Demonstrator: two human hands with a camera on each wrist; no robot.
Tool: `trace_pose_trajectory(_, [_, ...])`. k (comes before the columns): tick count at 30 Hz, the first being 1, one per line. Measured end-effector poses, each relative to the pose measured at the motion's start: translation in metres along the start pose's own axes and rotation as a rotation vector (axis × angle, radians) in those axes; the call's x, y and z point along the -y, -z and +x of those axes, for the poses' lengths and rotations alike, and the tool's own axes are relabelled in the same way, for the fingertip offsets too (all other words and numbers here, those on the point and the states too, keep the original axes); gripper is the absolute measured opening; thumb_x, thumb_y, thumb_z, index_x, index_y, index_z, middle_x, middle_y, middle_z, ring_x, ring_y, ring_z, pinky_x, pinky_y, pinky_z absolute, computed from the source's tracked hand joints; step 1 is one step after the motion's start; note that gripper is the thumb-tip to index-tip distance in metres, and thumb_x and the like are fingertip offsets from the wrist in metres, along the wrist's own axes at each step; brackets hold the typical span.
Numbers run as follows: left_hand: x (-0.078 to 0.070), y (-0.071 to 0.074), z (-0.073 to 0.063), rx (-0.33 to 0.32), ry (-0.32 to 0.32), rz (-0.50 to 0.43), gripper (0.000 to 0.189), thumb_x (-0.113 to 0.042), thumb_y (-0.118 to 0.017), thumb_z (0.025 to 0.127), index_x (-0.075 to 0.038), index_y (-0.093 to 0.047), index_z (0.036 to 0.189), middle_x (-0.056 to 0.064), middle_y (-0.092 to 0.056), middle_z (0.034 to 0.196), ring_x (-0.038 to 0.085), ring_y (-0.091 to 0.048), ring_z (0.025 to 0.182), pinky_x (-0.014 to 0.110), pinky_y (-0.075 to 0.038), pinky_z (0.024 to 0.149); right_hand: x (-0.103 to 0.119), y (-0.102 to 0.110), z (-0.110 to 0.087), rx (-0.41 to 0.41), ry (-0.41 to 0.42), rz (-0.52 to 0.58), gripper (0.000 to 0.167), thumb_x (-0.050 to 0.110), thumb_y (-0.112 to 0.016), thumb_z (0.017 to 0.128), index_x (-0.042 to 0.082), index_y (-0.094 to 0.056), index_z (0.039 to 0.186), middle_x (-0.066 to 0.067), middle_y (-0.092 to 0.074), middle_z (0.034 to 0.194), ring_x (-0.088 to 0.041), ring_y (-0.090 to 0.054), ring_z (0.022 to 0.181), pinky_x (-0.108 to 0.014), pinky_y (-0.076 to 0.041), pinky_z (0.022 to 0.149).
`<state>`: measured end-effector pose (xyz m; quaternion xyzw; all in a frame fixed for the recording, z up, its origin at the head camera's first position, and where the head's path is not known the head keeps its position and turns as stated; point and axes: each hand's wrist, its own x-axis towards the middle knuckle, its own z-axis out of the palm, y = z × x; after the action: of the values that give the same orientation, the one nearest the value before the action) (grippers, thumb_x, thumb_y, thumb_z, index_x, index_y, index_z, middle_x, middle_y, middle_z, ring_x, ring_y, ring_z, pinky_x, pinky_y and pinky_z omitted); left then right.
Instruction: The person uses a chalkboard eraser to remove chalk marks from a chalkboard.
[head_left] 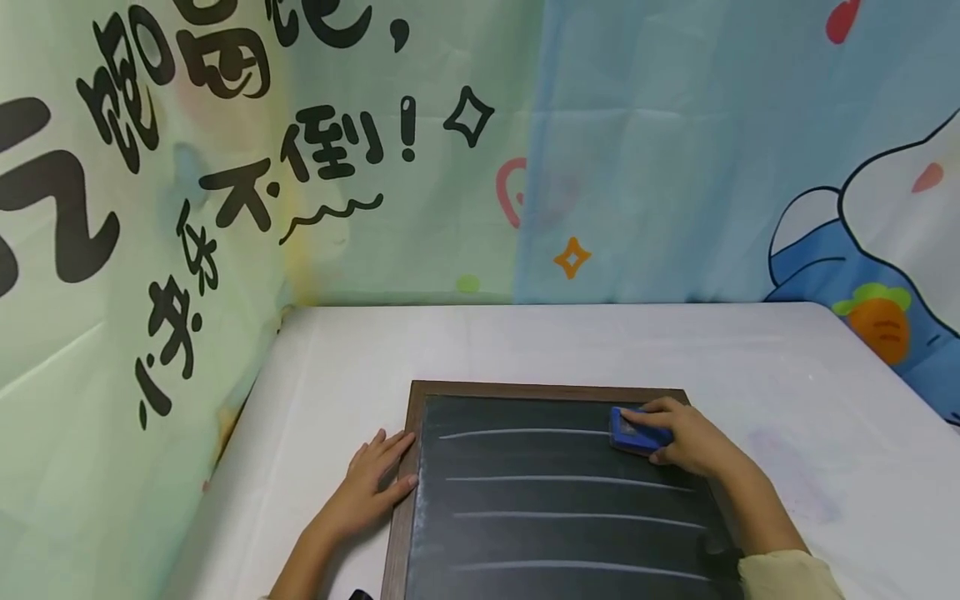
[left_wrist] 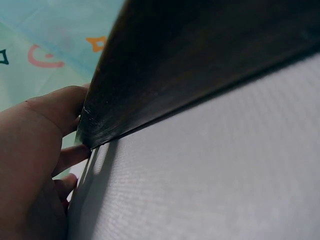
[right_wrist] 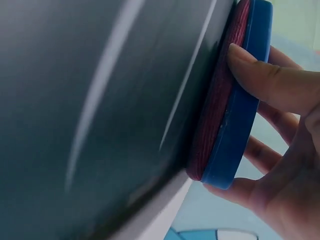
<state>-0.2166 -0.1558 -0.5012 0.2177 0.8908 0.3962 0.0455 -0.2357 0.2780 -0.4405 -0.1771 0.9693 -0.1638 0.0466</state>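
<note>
A blackboard [head_left: 555, 533] with a brown wooden frame lies on the white table, several chalk lines running across it. My right hand [head_left: 693, 437] grips a blue chalkboard eraser [head_left: 628, 433] at the right end of the top line. In the right wrist view the thumb [right_wrist: 250, 70] lies along the side of the eraser [right_wrist: 235, 130], and its dark red felt [right_wrist: 212, 120] faces the board. On the other side my left hand [head_left: 367, 483] rests with spread fingers on the frame's left edge. The left wrist view shows those fingers at the frame's dark side [left_wrist: 165, 75].
White tabletop [head_left: 337, 358] surrounds the board. A small black object [head_left: 361, 594] shows at the bottom edge, left of the frame. Behind the table hangs a printed cloth [head_left: 420, 225] with lettering and a cartoon figure [head_left: 892, 250] at right.
</note>
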Motion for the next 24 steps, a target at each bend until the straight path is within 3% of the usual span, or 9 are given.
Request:
trace_pose_trajectory(5, [0.001, -0.001, -0.001, 0.001, -0.003, 0.001, 0.058, -0.03, -0.057, 0.088, -0.008, -0.039, 0.138, 0.016, -0.037, 0.143, 0.04, -0.017, 0.138, 0.06, -0.008, 0.109, 0.017, -0.008, 0.011, -0.025, 0.062, 0.013, 0.063, 0.009, -0.079, 0.066, 0.013, -0.057, 0.125, -0.019, -0.052, 0.113, -0.046, -0.05, 0.101, -0.054, -0.045, 0.079])
trace_pose_trajectory(13, [0.001, 0.0, -0.001, 0.001, -0.003, -0.003, 0.058, -0.029, -0.057, 0.088, -0.008, -0.038, 0.139, 0.015, -0.036, 0.144, 0.04, -0.017, 0.138, 0.06, -0.007, 0.109, 0.066, -0.008, 0.032, 0.073, 0.058, 0.011, 0.058, 0.005, -0.075, 0.07, 0.006, -0.056, 0.125, -0.021, -0.051, 0.116, -0.045, -0.049, 0.106, -0.056, -0.044, 0.084])
trace_pose_trajectory(24, [0.003, 0.0, 0.0, -0.005, -0.008, 0.005, 0.058, -0.028, -0.058, 0.088, -0.008, -0.039, 0.138, 0.016, -0.036, 0.144, 0.038, -0.017, 0.138, 0.058, -0.008, 0.109, 0.112, -0.022, 0.059, 0.095, 0.086, 0.004, 0.058, 0.004, -0.075, 0.072, 0.009, -0.055, 0.126, -0.019, -0.051, 0.118, -0.044, -0.046, 0.11, -0.055, -0.043, 0.088])
